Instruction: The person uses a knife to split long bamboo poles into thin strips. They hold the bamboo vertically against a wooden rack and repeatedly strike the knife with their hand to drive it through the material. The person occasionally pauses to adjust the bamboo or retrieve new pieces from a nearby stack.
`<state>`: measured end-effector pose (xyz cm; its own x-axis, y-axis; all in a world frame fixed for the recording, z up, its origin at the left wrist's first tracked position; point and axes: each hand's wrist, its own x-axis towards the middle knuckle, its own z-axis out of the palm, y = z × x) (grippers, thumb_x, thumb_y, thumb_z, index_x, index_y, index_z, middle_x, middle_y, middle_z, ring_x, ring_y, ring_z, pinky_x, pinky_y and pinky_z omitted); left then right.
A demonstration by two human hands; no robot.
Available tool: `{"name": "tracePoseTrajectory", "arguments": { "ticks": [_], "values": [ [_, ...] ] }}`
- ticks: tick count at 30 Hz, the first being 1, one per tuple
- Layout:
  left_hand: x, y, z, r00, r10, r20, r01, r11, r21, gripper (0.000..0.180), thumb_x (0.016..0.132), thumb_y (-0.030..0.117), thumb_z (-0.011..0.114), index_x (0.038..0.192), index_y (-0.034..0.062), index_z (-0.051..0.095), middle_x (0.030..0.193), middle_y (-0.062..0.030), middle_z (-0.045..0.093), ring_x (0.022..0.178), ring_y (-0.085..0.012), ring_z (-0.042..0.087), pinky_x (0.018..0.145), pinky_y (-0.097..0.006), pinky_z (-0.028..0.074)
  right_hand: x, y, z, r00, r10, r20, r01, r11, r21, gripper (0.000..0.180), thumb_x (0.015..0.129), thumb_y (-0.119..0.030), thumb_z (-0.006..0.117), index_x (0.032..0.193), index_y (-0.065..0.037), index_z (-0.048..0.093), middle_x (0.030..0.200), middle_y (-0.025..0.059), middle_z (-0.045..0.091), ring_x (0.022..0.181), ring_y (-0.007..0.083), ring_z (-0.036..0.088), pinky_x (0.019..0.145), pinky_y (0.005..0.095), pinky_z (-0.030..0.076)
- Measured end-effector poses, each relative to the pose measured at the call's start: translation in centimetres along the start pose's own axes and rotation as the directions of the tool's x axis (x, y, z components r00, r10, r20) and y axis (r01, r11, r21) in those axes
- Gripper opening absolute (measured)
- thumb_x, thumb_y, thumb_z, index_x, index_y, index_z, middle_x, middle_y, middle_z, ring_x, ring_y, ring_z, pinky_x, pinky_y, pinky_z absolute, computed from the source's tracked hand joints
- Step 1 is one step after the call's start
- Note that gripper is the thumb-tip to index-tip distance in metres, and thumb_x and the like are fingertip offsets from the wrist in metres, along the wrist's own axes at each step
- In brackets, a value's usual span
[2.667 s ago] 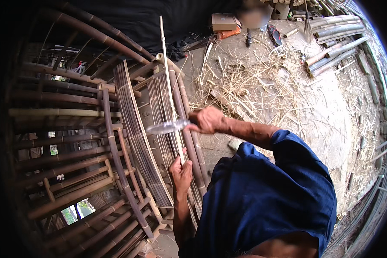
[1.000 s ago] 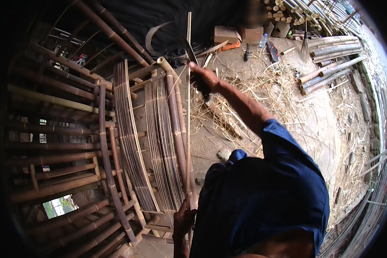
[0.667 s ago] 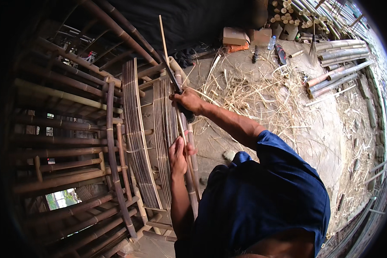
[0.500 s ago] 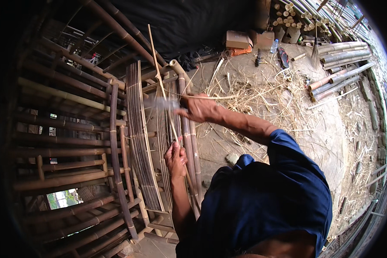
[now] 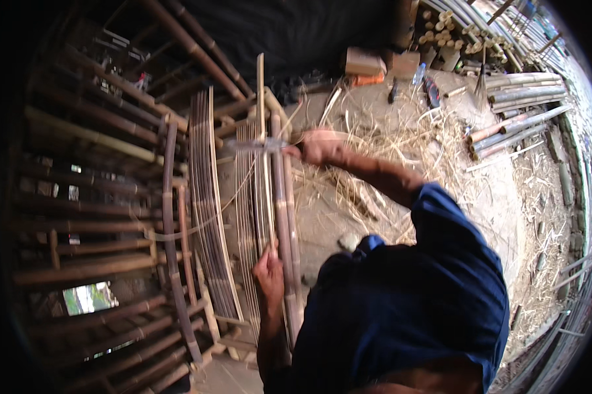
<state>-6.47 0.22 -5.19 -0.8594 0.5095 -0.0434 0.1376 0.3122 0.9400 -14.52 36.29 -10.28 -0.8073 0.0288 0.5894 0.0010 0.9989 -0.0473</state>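
- Evidently, closed left hand [image 5: 268, 270] is gripping slim pale bamboo strip [image 5: 262, 111], pointing toward twelve o'clock.
- Fisted right hand [image 5: 319, 147] is holding blurred grey metal blade [image 5: 249, 146]; over-pressing could be skidding it onto left hand.

A dusty, pale floor [image 5: 483, 203] spreads across the right, littered with straw-coloured shavings [image 5: 401, 125]. Brown bamboo frames [image 5: 169, 197] crowd the shadowy left, where a small opening [image 5: 89, 297] lets in daylight (greenish beyond it). Black cloth [image 5: 296, 36] covers the far side, and the floor brightens toward the right
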Motion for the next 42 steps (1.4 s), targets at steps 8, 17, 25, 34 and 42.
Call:
{"name": "tracePoseTrajectory", "arguments": {
  "ticks": [8, 17, 25, 34, 42],
  "values": [
    [-6.5, 0.4, -3.3, 0.992, -0.123, 0.025, 0.121, 0.989, 0.083, 0.033, 0.102, 0.018, 0.049, 0.118, -0.0083, 0.062, 0.062, 0.0014, 0.042, 0.057, -0.0078, 0.038, 0.049, -0.028, 0.032, -0.3, -5.5, -5.1, 0.838, 0.153, 0.523, -0.332, 0.904, 0.267, 0.07, 0.094, -0.07, 0.032, 0.093, -0.01, 0.068, 0.064, 0.008, 0.056, 0.055, 0.0199, 0.055, 0.055, 0.0386, 0.051],
    [-10.0, 3.1, -7.6, 0.989, -0.143, 0.02, 0.133, 0.957, 0.257, 0.037, 0.101, 0.025, 0.048, 0.12, -0.0023, 0.064, 0.058, -0.0058, 0.04, 0.054, -0.01, 0.034, 0.048, -0.031, 0.032, 5.6, 1.6, -0.9, 0.927, 0.323, 0.188, -0.349, 0.928, 0.127, 0.067, 0.097, -0.064, 0.035, 0.068, -0.01, 0.061, 0.054, 0.0125, 0.055, 0.047, 0.0218, 0.059, 0.041, 0.0371, 0.047],
    [-10.4, -4.9, -10.0, 0.986, -0.167, 0.008, 0.14, 0.854, 0.501, 0.033, 0.101, 0.027, 0.047, 0.08, 0.0028, 0.053, 0.057, -0.0029, 0.041, 0.053, -0.0082, 0.042, 0.049, -0.029, 0.036, 0.9, 10.7, 3.6, 0.984, 0.17, -0.054, -0.179, 0.935, -0.308, 0.051, 0.099, -0.051, 0.043, 0.105, -0.003, 0.059, 0.06, 0.0141, 0.045, 0.056, 0.0307, 0.051, 0.047, 0.0414, 0.039],
    [-1.6, -17.2, -6.3, 0.964, -0.151, -0.218, 0.178, 0.978, 0.11, 0.028, 0.099, 0.014, 0.053, 0.119, 0.0008, 0.066, 0.057, 0.0026, 0.048, 0.049, -0.0046, 0.041, 0.045, -0.025, 0.032, -16.9, -16.0, 3.4, 0.677, 0.082, 0.731, -0.351, 0.91, 0.223, 0.077, 0.094, -0.072, 0.026, 0.103, -0.005, 0.063, 0.057, 0.0042, 0.055, 0.046, 0.0182, 0.049, 0.042, 0.0378, 0.044],
    [-1.4, -7.3, -0.4, 0.998, -0.038, 0.051, 0.023, 0.964, 0.266, 0.03, 0.101, 0.019, 0.052, 0.11, -0.005, 0.065, 0.059, -0.0063, 0.051, 0.055, -0.0103, 0.048, 0.051, -0.03, 0.036, -10.2, -12.1, 3.4, 0.919, -0.091, 0.383, -0.086, 0.904, 0.419, 0.07, 0.093, -0.071, 0.033, 0.095, -0.007, 0.061, 0.063, 0.0098, 0.056, 0.055, 0.0243, 0.057, 0.051, 0.0374, 0.048]
  ]
}}
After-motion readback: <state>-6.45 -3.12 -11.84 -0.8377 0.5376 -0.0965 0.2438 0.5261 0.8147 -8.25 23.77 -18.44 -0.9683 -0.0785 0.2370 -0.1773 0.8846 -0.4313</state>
